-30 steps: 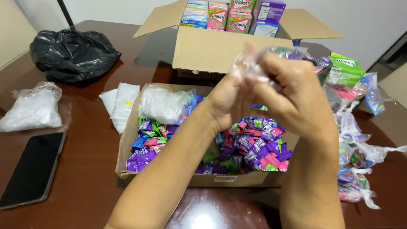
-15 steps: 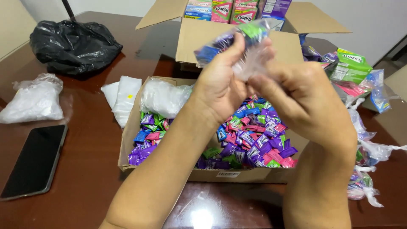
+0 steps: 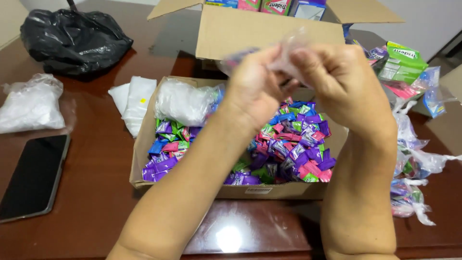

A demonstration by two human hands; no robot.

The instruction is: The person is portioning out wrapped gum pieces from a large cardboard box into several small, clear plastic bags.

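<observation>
step: closing a small clear plastic bag (image 3: 288, 50) of candy, by the look of it
left hand (image 3: 255, 89): pinching bag's neck
right hand (image 3: 344, 82): pinching same bag, touching left
bag: between both hands, above the cardboard tray of wrapped candies (image 3: 288, 139)
next: firm twist, grip kept tight

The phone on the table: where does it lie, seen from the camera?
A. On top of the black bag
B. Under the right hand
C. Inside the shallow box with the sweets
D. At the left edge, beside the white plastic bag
D: the dark phone lies flat on the table at the left, just below the white plastic bag.
</observation>
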